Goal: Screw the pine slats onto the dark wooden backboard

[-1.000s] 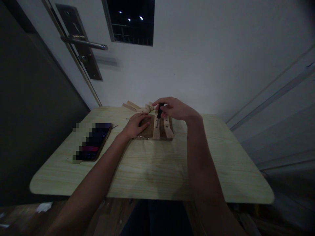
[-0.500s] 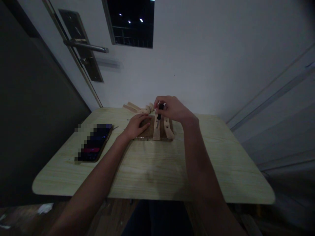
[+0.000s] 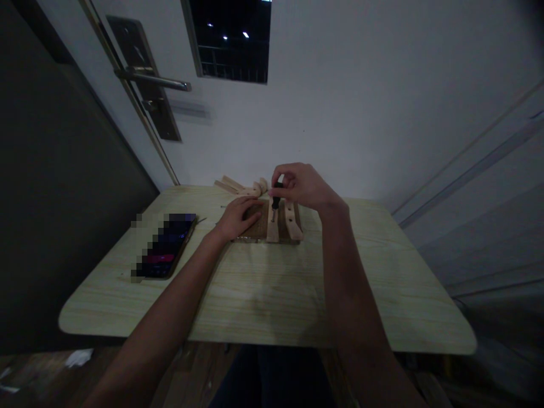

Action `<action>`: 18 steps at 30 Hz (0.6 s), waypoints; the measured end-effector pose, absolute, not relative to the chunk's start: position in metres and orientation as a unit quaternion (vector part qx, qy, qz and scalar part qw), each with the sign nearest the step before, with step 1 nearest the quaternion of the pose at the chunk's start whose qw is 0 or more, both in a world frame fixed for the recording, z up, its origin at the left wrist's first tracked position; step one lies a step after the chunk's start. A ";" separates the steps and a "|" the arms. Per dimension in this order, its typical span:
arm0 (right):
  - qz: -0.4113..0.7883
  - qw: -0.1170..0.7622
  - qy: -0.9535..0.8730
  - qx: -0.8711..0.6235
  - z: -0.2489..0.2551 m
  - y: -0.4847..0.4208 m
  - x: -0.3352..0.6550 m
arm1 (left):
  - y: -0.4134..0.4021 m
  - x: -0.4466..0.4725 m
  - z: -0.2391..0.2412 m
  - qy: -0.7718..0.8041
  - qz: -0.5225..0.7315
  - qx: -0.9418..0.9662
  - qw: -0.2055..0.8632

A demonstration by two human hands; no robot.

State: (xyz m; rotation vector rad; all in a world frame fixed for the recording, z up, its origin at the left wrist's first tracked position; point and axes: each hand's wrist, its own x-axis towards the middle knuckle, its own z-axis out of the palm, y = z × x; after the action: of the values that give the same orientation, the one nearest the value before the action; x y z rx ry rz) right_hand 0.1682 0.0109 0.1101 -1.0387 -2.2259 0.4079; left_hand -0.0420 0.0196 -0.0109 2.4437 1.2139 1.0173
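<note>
My right hand (image 3: 297, 184) is closed round the black handle of a screwdriver (image 3: 276, 199), held upright with its tip down at a pale wooden strip (image 3: 272, 232). That strip lies across a brown board (image 3: 258, 229), which seems wrapped in clear film. Beside it on the right lies a second pale wooden piece (image 3: 291, 218) with dark holes. My left hand (image 3: 238, 218) rests on the board's left part, fingers spread and holding nothing. Whether a screw sits under the screwdriver tip is too small to tell.
Several pale wooden pieces (image 3: 242, 188) lie behind the board near the wall. A phone (image 3: 170, 243) is at the table's left, with a thin metal item (image 3: 201, 220) by it. The light wood table (image 3: 263, 306) has rounded front corners. A door handle (image 3: 157, 81) juts out at upper left.
The view has shifted slightly. My right hand's fingers have changed their hold on the screwdriver handle, and the screwdriver stands at nearly the same spot. My left hand stays on the board.
</note>
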 end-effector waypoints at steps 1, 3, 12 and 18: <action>0.149 0.322 -0.847 -0.395 0.111 0.011 0.168 | 0.020 -0.042 -0.011 0.414 0.347 0.834 0.116; 0.152 0.331 -0.850 -0.382 0.112 0.010 0.168 | 0.020 -0.042 -0.011 0.412 0.349 0.834 0.116; 0.223 0.326 -0.850 -0.347 0.112 0.007 0.175 | 0.022 -0.044 -0.013 0.410 0.345 0.837 0.109; 0.189 0.328 -0.854 -0.356 0.112 0.010 0.173 | 0.020 -0.043 -0.012 0.411 0.346 0.836 0.109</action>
State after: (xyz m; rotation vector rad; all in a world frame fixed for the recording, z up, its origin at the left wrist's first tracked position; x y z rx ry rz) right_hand 0.1727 0.0098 0.1117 -0.9316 -2.2366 0.4946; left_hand -0.0425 0.0196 -0.0117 2.4598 1.2091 1.0177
